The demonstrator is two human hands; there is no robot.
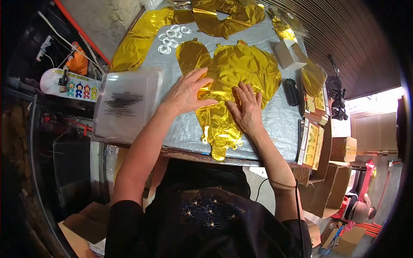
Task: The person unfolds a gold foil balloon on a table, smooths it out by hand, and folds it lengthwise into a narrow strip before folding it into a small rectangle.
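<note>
A deflated gold foil balloon [247, 64] lies flat and wrinkled on the cloth-covered table, its narrow end reaching the front edge. On its left side rests my left hand [187, 91], thumb and fingers spread apart over the foil. My right hand [248, 109] lies on the middle of the balloon with the palm down and the fingers loosely stretched. Beyond the hands are more gold foil pieces [228, 21], and another long piece [135, 45] lies at the far left. Coils of white ribbon [167, 41] sit above my left hand.
A stack of clear plastic bags [124, 101] lies at the table's left. On the right stand a white box [290, 54], a black object [291, 91] and printed packets [312, 144]. Cardboard boxes [329, 189] are beside the table. Another person [361, 210] is at the far right.
</note>
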